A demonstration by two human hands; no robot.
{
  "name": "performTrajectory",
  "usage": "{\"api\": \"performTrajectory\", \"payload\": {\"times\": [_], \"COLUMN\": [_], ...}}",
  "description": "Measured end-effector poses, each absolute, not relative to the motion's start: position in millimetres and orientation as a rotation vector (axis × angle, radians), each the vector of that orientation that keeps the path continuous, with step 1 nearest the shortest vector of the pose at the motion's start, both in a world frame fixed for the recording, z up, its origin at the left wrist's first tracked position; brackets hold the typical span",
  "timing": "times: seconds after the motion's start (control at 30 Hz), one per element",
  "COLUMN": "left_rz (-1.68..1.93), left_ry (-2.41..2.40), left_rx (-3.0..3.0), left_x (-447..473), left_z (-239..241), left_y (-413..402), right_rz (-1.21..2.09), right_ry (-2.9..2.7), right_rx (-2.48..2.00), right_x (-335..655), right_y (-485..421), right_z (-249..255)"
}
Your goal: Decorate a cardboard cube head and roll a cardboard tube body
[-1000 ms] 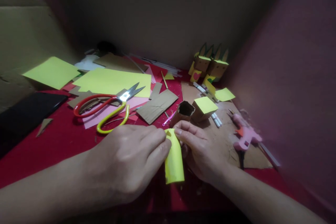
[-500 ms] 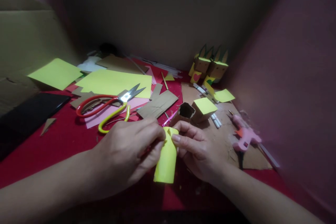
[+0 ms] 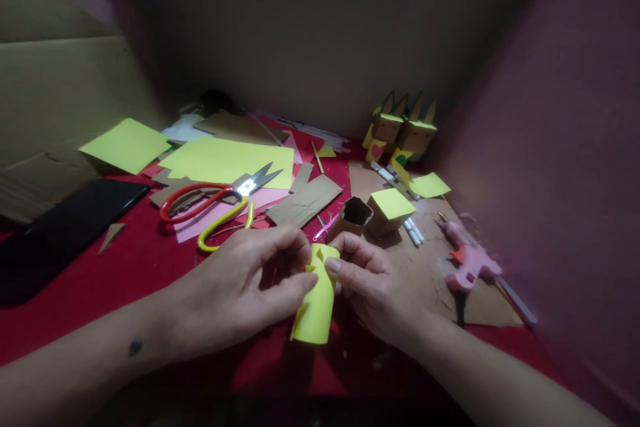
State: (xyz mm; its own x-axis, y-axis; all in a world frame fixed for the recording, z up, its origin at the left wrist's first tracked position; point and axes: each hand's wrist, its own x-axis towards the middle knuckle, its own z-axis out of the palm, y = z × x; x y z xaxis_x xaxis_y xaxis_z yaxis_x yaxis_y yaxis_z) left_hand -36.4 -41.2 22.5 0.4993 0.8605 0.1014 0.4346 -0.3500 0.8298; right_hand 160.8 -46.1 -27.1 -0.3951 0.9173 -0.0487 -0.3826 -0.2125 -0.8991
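Note:
A yellow paper tube [image 3: 316,310], with folded or torn bits at its upper end, is held between both hands above the red tabletop. My right hand [image 3: 373,280] pinches its upper right side, thumb in front and fingers behind. On the other side, my left hand [image 3: 250,280] has its thumb on the front of the tube and its curled fingers at the upper left edge. Just behind the tube stands an open brown cardboard tube [image 3: 345,221]. Beside that sits a cardboard box with a yellow top [image 3: 391,207].
Open scissors [image 3: 240,197] with red and yellow handles lie on paper and cardboard scraps at left. A pink glue gun [image 3: 470,257] rests on a cardboard sheet [image 3: 425,267] at right. Two small cardboard figures [image 3: 403,130] stand at the back. A black flat object [image 3: 85,227] lies far left.
My left hand has turned, its thumb shifting from the upper edge down onto the tube's front. The right hand keeps its pinch. The view has shifted slightly.

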Motion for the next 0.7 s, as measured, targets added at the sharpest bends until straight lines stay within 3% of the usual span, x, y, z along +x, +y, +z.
{"api": "performTrajectory", "payload": {"times": [0.27,0.7], "left_rz": [0.980,0.981], "left_ry": [0.975,1.082], "left_rx": [2.560,1.988], "left_x": [-32.8,-35.6], "left_z": [9.7,5.7], "left_y": [-46.7,-48.0], "right_rz": [1.777,1.780], "right_ry": [-1.101,-1.095], "right_rx": [-0.770,-0.747], "right_x": [162.0,161.2], "right_y": [-45.9,-46.4], "right_z": [-28.5,-30.4]}}
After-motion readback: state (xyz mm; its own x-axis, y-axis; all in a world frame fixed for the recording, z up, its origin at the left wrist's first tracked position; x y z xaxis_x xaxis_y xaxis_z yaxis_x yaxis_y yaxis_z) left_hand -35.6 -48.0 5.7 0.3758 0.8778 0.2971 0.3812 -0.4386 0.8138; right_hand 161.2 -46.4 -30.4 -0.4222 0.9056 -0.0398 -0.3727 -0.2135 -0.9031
